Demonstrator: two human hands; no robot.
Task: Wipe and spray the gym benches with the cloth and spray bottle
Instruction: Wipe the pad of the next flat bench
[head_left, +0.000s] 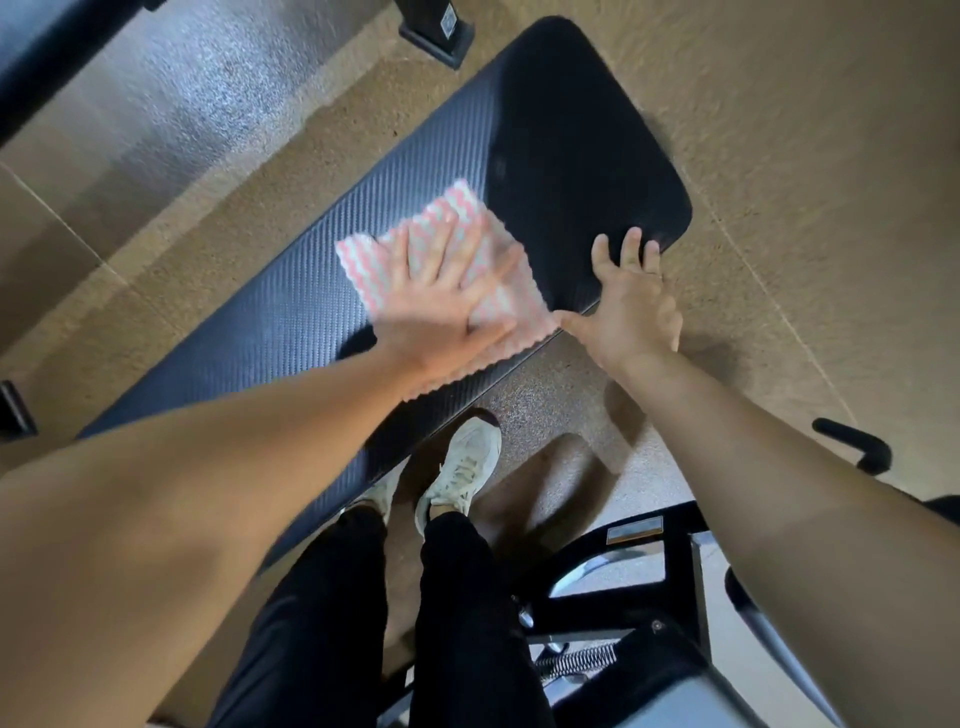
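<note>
my left hand, fingers spread flat, presses the pink cloth at frame centre on the bench, whose length runs lower left to upper right past my fingertips; my right hand, open and empty, touches its edge.

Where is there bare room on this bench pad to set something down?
Two patches: the smooth far end of the bench pad, beyond the cloth and the right hand; the ribbed stretch from the cloth to the near end, beside the left forearm. Crowded mid-pad: left hand flat on the cloth, right hand on the edge beside it.
</note>
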